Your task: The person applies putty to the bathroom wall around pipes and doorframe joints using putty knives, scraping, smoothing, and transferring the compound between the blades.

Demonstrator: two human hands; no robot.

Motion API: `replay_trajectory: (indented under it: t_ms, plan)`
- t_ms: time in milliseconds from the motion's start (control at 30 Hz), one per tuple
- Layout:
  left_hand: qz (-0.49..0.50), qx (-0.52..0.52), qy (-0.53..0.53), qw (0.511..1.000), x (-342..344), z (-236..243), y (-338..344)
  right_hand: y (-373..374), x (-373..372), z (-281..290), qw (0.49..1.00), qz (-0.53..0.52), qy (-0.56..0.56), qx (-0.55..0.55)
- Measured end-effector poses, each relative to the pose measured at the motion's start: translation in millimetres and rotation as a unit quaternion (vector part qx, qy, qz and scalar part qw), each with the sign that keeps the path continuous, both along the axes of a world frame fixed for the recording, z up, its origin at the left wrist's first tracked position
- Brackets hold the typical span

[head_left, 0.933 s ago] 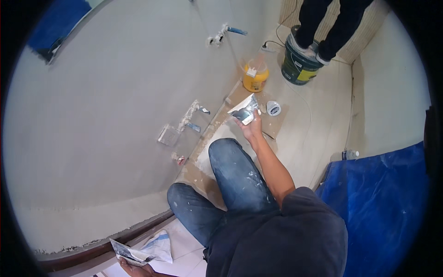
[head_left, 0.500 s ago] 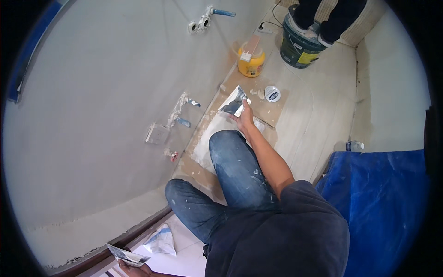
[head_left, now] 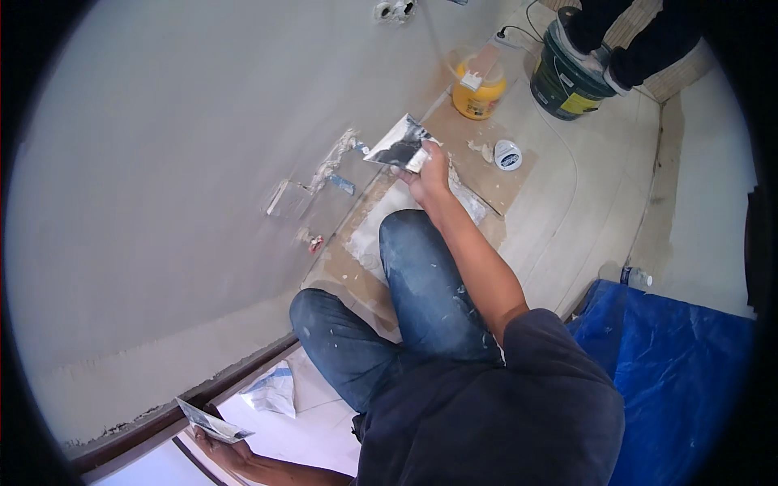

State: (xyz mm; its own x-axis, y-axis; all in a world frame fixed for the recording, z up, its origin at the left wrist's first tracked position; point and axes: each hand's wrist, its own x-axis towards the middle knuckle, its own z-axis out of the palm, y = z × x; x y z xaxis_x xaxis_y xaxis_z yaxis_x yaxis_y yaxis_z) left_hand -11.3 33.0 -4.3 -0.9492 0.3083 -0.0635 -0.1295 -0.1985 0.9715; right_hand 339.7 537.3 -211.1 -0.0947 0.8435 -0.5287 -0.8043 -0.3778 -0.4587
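- Right hand [head_left: 429, 172], a little above the middle of the view toward 12 o'clock: fingers closed around the near end of the right blade [head_left: 395, 146], thumb across the upper face, other fingers mostly hidden beneath
- Left hand [head_left: 224, 455], out at 7 o'clock: fingers curled at the lower edge of the left blade [head_left: 212, 423], the gap nearly nil; how the thumb bears cannot be told
- Right blade: wide edge points to 10 o'clock, away from the palm; its long axis runs from between 1 and 2 to between 7 and 8; whether it touches the wall [head_left: 178, 162] cannot be told
- Left blade: long axis from 10 to 4 o'clock, tilted, the bag [head_left: 271, 394] near it toward 2
- Both look like thin metal, so probably light and stiff, with a little spring; pale smears may make the faces slippery, and the corners could nick or bend
- Best held, I judge, by the back edge opposite the wide one, thumb flat, fingertips clear of the working edge
- Yellow bucket [head_left: 478, 97] lies toward 2 o'clock from the right blade, the lid [head_left: 508, 155] toward 3, on cardboard [head_left: 519, 178]
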Motion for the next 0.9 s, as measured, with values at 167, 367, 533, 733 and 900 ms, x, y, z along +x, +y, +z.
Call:
replay_trajectory:
  t_ms: [167, 367, 533, 733, 900]
  plan:
    - [-0.036, 0.016, 0.021, 0.999, -16.9, -15.8, -21.1, 38.5, -27.9, 10.8, 0.996, 0.087, 0.009, -0.007]
    - [-0.002, 0.019, 0.0, 1.0, -13.7, -19.1, -22.9, 59.3, -47.4, 20.5, 0.989, 0.145, -0.014, 0.015]
    - [-0.014, 0.028, 0.018, 0.999, -10.7, -24.5, -28.6, 75.6, -54.2, 26.8, 0.982, 0.178, -0.06, 0.018]
    - [0.001, 0.005, 0.029, 1.0, -0.7, -18.7, -15.7, 102.0, -38.5, 12.7, 0.969, 0.221, -0.113, 0.007]
    - [-0.018, 0.017, 0.038, 0.999, -0.6, -21.6, -13.3, 113.0, -40.3, -3.6, 0.964, 0.248, -0.098, 0.022]
